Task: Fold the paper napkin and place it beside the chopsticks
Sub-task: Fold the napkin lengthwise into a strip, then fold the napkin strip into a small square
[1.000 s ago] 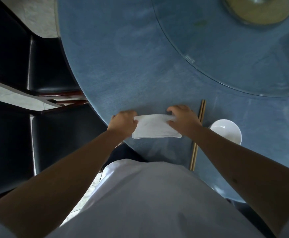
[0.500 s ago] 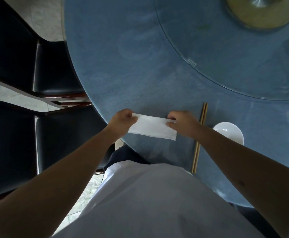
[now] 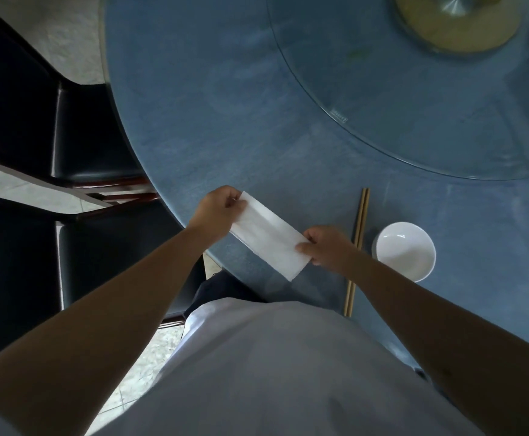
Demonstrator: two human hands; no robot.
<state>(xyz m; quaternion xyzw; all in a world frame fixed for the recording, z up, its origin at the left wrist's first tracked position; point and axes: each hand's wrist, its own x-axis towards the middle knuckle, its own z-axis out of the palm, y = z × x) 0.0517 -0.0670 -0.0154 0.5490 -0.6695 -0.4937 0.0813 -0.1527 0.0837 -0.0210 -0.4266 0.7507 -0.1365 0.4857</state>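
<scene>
A white paper napkin [image 3: 269,236], folded into a long narrow rectangle, is held slanted above the near edge of the round blue table [image 3: 219,127]. My left hand [image 3: 217,212] pinches its far-left end. My right hand [image 3: 326,248] pinches its near-right end. A pair of wooden chopsticks [image 3: 358,243] lies on the table just right of my right hand, pointing away from me; my wrist covers part of them.
A white bowl [image 3: 404,250] stands right of the chopsticks. A glass turntable [image 3: 414,99] with a metal hub covers the table's far right. Two black chairs [image 3: 93,234] stand at the left of the table. My white shirt fills the bottom.
The napkin has been lifted off the table and turned from level to slanted: my left hand went up and away, my right hand came nearer. It looks narrower than a second ago.
</scene>
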